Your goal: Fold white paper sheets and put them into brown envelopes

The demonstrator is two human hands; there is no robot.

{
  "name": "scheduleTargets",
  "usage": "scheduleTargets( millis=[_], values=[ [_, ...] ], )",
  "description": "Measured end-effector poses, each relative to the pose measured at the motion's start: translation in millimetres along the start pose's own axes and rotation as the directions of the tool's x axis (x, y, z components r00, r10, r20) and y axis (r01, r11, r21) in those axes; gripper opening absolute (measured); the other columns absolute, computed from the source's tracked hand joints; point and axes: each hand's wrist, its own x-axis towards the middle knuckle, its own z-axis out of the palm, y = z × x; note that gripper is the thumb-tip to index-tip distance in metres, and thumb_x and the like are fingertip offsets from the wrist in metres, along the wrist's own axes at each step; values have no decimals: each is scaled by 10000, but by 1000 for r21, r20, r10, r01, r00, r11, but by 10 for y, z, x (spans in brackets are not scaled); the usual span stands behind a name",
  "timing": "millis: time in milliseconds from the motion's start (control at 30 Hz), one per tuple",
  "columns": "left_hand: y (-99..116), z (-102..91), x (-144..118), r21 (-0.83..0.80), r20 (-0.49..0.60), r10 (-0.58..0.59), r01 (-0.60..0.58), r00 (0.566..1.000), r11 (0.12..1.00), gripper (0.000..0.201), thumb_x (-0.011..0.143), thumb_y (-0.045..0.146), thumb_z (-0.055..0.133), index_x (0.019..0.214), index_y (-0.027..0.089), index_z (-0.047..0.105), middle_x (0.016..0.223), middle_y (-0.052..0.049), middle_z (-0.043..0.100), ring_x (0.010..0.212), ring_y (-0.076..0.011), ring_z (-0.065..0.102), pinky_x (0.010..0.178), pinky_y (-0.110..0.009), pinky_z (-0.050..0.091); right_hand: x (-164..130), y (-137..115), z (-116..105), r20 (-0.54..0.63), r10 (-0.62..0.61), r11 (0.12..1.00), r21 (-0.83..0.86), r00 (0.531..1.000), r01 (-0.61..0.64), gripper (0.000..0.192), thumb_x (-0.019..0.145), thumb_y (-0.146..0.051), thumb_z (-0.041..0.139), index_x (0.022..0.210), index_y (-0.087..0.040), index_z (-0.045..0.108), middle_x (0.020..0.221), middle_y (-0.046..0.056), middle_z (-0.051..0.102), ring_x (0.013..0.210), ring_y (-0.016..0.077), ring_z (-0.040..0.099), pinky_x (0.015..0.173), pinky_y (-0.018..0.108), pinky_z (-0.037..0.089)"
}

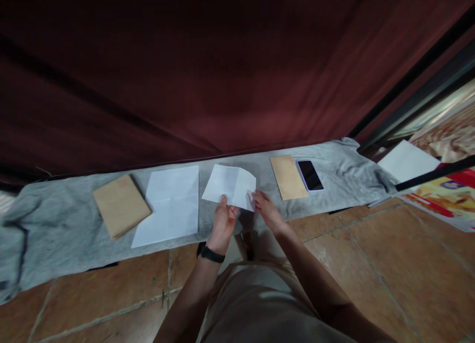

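Observation:
A creased sheet of white paper point(222, 180) is held up in front of me, over the grey cloth. My left hand point(224, 221) grips its lower edge, thumb on top and fingers beneath. At the paper's right edge, my right hand point(266, 208) pinches the lower corner. Left of it lie more white sheets of paper point(172, 202), flat on the cloth. A stack of brown envelopes point(121, 204) overlaps their left side. To the right of my hands, a single brown envelope point(288, 177) lies beside a dark-screened phone point(310, 175).
Grey cloth point(74, 244) covers the long narrow surface. A dark red curtain point(208, 85) hangs right behind it. On the right are a dark metal frame point(419, 93), a white sheet point(408, 161) and a colourful printed package point(451, 197). Tiled floor point(356, 264) shows below.

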Motion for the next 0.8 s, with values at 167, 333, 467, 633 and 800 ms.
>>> scheduleTargets(
  millis=[167,333,467,633,800],
  values=[
    [-139,-236,86,60,-82,-107,112,991,992,84,963,282,621,997,206,612,1026,-72,772,971,-176,755,903,-362,618,126,128,-95,-123,-95,995,10,988,97,566,710,-351,705,1241,-190,592,825,16,709,730,222,678,658,335,559],
    [-146,-430,34,128,-69,-251,258,966,958,90,891,238,686,917,176,626,904,-90,774,840,-194,763,817,-356,620,249,232,-172,-134,-269,933,-280,954,224,561,748,-304,603,1290,-169,555,706,-49,588,628,171,589,601,285,507],
    [-143,-594,-101,418,33,-307,265,951,869,226,893,358,659,877,133,678,820,-128,766,747,-215,753,698,-322,605,200,278,-225,-68,-401,787,-537,914,305,546,841,-235,513,1382,-160,505,813,8,657,673,181,626,662,300,534],
    [-222,-677,-229,742,194,170,-258,966,619,280,964,386,522,967,182,714,936,-90,759,888,-227,734,873,-391,594,57,238,-275,45,-576,407,-850,816,334,495,950,-242,478,1430,-127,501,1263,195,635,1102,290,648,937,441,544],
    [-358,-568,-79,757,647,318,-633,693,-162,485,1028,283,370,1465,121,504,1564,-160,484,1506,-287,367,1240,-516,314,-12,229,-23,349,-552,182,-836,757,518,481,1056,-279,348,1494,-136,487,1554,166,482,1448,268,431,1169,472,400]
  ],
)
